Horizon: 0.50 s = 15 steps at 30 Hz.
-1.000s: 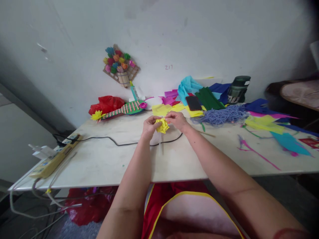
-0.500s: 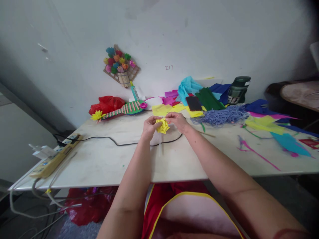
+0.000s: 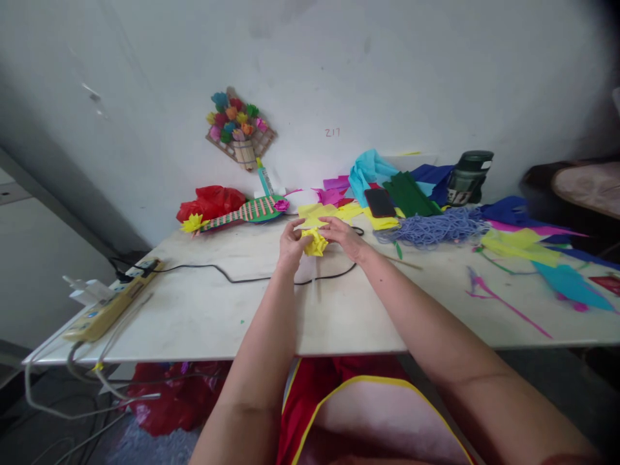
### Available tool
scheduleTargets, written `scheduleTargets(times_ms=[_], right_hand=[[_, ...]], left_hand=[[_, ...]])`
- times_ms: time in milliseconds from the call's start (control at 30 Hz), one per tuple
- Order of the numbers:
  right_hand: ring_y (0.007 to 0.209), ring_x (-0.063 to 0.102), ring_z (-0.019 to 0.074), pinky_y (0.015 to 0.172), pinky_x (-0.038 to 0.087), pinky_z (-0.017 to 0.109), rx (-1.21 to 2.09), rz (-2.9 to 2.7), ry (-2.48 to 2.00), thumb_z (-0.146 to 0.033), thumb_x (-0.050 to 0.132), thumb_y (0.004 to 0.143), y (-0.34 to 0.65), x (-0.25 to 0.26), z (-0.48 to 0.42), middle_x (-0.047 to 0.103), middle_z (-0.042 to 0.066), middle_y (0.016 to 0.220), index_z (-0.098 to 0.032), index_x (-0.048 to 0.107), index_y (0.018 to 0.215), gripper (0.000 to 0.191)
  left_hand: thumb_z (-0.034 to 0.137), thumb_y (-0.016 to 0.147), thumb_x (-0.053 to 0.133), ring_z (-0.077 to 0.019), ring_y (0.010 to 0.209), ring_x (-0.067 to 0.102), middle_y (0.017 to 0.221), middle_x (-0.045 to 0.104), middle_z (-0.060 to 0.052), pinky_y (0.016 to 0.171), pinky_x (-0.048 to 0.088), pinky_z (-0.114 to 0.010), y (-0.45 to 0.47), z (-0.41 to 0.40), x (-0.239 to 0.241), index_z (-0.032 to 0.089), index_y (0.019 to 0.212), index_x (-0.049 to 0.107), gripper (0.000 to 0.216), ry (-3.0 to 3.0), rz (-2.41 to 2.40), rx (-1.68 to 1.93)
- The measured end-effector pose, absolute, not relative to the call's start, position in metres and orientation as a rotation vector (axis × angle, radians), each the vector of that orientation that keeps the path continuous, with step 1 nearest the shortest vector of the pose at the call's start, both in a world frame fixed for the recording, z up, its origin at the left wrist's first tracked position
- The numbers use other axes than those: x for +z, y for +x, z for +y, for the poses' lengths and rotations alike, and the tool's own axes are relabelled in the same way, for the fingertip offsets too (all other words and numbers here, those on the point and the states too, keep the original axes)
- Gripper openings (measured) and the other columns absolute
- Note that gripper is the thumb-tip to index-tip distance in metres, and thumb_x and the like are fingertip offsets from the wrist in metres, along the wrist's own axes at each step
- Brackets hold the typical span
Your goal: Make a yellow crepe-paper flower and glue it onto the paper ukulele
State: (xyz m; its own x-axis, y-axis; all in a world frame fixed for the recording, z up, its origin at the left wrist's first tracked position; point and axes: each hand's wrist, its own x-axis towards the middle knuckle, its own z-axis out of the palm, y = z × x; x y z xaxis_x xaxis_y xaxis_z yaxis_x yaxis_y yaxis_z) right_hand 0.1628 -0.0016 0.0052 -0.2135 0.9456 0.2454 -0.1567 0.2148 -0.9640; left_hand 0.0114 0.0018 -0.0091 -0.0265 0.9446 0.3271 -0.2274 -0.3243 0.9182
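A yellow crepe-paper flower (image 3: 316, 244) is held up over the middle of the white table. My left hand (image 3: 291, 247) grips its left side, the thumb pressed on the petals. From the upper right, my right hand (image 3: 343, 236) has its fingers on the flower's edge, thumb and fingertips close together. Below the flower a pale, translucent strip shows on the table, too blurred to name. A black cord (image 3: 232, 281) runs across the tabletop beneath my hands.
On the left is a power strip (image 3: 113, 303) with plugs. Behind my hands lie a green paper-decorated lute shape (image 3: 252, 210), a phone (image 3: 380, 203), purple-blue string (image 3: 436, 227) and coloured paper. A dark green bottle (image 3: 469, 177) stands back right; a pink stem (image 3: 513, 307) lies front right.
My right fingers have spread slightly and shifted over the flower's upper edge. The flower remains between both hands. The whole view has shifted a little.
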Motion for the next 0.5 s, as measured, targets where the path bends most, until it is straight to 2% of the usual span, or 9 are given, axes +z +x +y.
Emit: scheduleTargets(times_ms=[100,300,500], right_hand=[[0.078,0.059,0.0160,0.069,0.045,0.030,1.292,-1.363,-0.861,-0.031,0.070,0.061,0.158,0.007,-0.006,0.062,0.000,0.083,-0.018,0.055,0.111,0.054],[0.068,0.059,0.0156,0.062,0.047,0.030,1.310,-1.319,-0.946,-0.019,0.065,0.059,0.150,0.005,-0.005,0.060,0.000,0.078,-0.018,0.054,0.107,0.049],[0.071,0.059,0.0151,0.062,0.047,0.028,1.253,-1.311,-1.004,-0.015,0.060,0.058,0.147,0.001,-0.001,0.060,0.000,0.082,-0.018,0.054,0.104,0.047]], left_hand=[[0.022,0.052,0.071,-0.0131,0.057,0.057,0.066,0.061,0.002,0.058,0.044,-0.025,0.013,0.002,-0.010,0.016,0.104,0.053,0.055,1.277,0.853,1.570],[0.018,0.052,0.067,-0.0125,0.062,0.057,0.071,0.061,0.000,0.059,0.044,-0.024,0.017,0.005,-0.014,0.016,0.099,0.055,0.050,1.262,0.875,1.652],[0.018,0.050,0.067,-0.0127,0.060,0.057,0.069,0.061,0.001,0.057,0.043,-0.023,0.024,0.005,-0.017,0.016,0.102,0.054,0.053,1.232,0.947,1.651]])
